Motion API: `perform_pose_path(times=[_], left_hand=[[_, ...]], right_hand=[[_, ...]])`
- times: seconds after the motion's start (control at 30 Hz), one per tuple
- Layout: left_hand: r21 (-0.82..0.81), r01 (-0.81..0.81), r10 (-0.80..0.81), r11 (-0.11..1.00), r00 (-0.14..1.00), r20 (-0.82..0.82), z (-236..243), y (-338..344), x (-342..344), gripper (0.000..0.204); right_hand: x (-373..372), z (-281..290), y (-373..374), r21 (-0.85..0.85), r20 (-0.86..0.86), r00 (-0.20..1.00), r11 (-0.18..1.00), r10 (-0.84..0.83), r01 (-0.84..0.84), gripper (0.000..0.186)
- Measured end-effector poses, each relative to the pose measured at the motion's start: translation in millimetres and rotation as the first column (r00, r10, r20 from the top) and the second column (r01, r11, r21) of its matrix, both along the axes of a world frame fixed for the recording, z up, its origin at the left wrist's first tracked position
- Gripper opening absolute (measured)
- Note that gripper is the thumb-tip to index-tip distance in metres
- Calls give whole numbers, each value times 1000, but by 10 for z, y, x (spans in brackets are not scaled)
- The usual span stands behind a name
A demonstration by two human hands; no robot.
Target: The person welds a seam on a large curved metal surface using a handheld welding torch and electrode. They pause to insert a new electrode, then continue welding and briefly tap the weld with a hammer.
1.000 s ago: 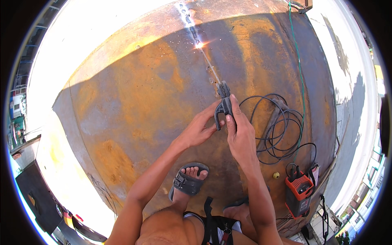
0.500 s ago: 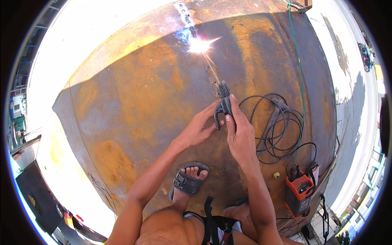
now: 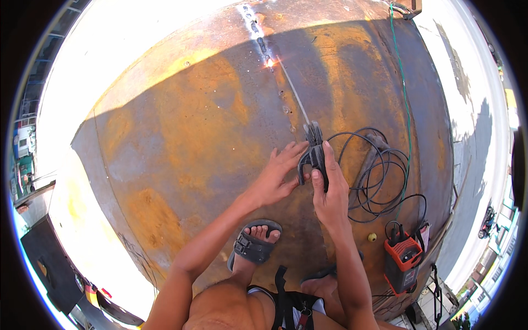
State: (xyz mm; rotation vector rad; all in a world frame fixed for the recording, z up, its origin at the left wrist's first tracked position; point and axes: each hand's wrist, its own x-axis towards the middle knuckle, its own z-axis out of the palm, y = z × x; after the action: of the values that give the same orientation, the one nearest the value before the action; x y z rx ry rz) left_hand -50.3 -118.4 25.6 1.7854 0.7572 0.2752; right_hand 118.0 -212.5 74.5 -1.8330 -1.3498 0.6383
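My right hand (image 3: 331, 192) grips a black welding electrode holder (image 3: 314, 155), its thumb and fingers pressed along the handle. A thin grey welding rod (image 3: 293, 88) juts up and away from the holder's jaws. My left hand (image 3: 278, 176) is beside the holder's curved lever, fingers spread; fingertips and thumb come close to it, and whether they touch is unclear. A dark, lumpy weld seam (image 3: 260, 43) runs along the rusty steel plate (image 3: 187, 126). At its near end a small spot (image 3: 269, 63) glows orange, slightly left of the rod's tip.
Black cable (image 3: 379, 181) lies coiled to the right, beside a green line (image 3: 406, 99). An orange and black welding machine (image 3: 402, 261) stands at the lower right near a small yellowish round thing (image 3: 372, 237). My sandalled foot (image 3: 257, 242) rests on the curved plate.
The bright arc has died down to a small glow. My right hand has drawn the holder and rod back and right. The left hand's fingers have spread away from the holder.
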Motion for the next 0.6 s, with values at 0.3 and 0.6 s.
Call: perform_pose_path(times=[0.3,0.6], left_hand=[[-64,21,-18,998,998,55,-142,-85,-28,73],[-53,-12,18,999,993,115,-220,-68,-46,62]], right_hand=[[-15,-83,-65,-51,-11,1000,999,6,-6,88],[-60,-47,-11,-84,11,1000,996,11,-10,89]])
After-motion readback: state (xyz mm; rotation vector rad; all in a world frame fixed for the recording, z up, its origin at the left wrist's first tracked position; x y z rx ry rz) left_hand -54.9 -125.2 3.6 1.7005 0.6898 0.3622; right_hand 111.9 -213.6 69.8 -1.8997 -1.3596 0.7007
